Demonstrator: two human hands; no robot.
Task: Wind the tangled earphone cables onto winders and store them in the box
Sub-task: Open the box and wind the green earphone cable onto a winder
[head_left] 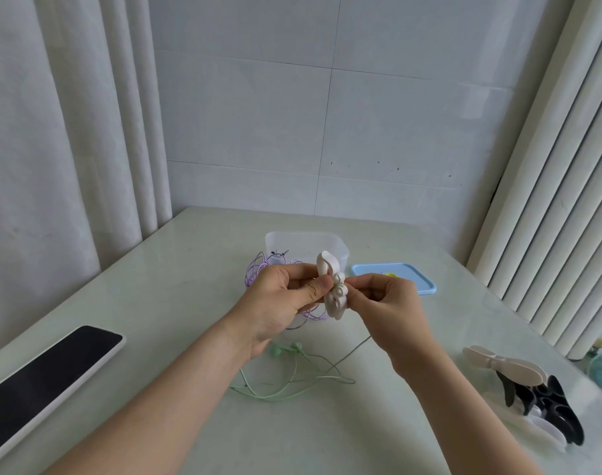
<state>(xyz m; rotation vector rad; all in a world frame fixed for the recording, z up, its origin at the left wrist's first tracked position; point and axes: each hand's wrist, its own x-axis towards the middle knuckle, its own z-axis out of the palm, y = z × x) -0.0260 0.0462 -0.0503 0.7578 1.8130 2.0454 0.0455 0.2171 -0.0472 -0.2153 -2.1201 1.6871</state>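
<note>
My left hand (282,296) grips a beige bow-shaped winder (334,289) upright above the table, thumb pressed on its middle. My right hand (378,299) pinches the green earphone cable (292,375) at the winder's centre. The rest of that green cable trails down from my right hand and lies loose on the table with its two earbuds near my left wrist. A tangled purple cable (255,272) lies behind my left hand, beside the clear plastic box (306,245).
The box's light blue lid (395,275) lies to the right of the box. Several spare winders (532,395), beige, black and clear, are piled at the right table edge. A black phone (42,378) lies at the left. Curtains hang on both sides.
</note>
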